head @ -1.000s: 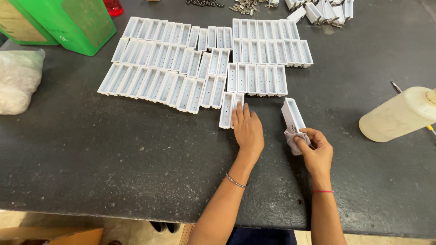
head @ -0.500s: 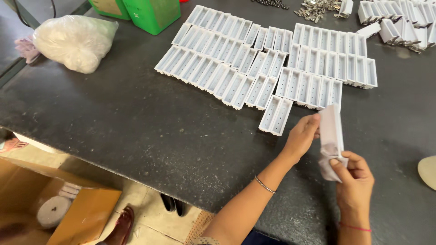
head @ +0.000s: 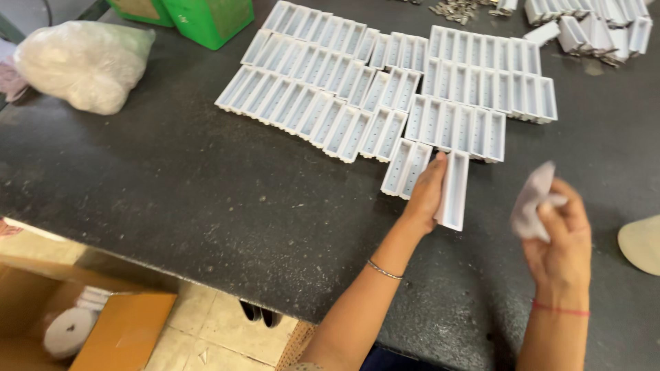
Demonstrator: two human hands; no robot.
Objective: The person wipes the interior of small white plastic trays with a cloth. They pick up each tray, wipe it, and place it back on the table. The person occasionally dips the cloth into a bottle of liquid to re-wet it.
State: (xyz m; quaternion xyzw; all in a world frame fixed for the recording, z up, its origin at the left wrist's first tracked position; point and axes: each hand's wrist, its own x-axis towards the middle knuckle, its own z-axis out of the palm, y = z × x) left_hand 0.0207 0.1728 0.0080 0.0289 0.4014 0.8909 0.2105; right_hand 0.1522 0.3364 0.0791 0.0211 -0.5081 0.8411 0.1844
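The white trays (head: pixel 385 89) look like smooth, matt moulded plastic, as does the tray (head: pixel 455 191) the left hand (head: pixel 425 194) touches. The right hand (head: pixel 560 237) pinches a soft, pale rag (head: pixel 531 203), possibly cloth. The dark tabletop (head: pixel 172 185) is matt and speckled.

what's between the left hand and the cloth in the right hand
One white tray, lying against the left hand; then bare dark table up to the cloth, in the head view.
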